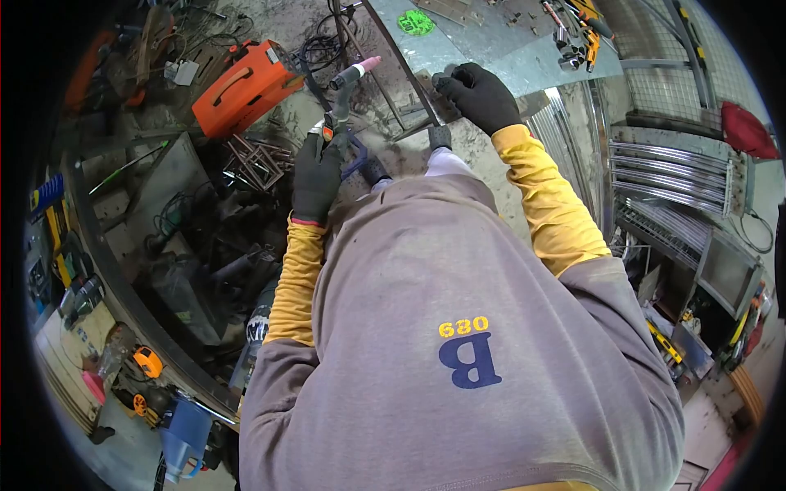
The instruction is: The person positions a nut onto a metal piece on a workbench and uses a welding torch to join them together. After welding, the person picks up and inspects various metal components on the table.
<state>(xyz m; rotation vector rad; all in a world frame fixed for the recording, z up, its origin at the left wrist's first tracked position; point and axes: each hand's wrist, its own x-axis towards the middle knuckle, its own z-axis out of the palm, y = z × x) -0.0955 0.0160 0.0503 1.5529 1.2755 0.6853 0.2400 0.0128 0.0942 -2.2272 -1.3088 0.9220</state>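
My left hand (318,176), in a black glove, is closed around the handle of a welding torch (344,86). The torch points up and away, its pink nozzle at the top right end. Out to the right, my right hand (481,96), also gloved in black, is at the near edge of the metal-topped table (499,49). Its fingers are curled together beside a small metal plate (438,96) at the table's corner. What those fingers grip, if anything, is hidden.
An orange machine case (246,88) stands on the floor at left, near a bundle of thin metal rods (258,164). Pliers and orange-handled tools (591,41) lie on the table. Shiny tubes (671,176) are stacked at right. A dark metal frame (123,286) runs along my left.
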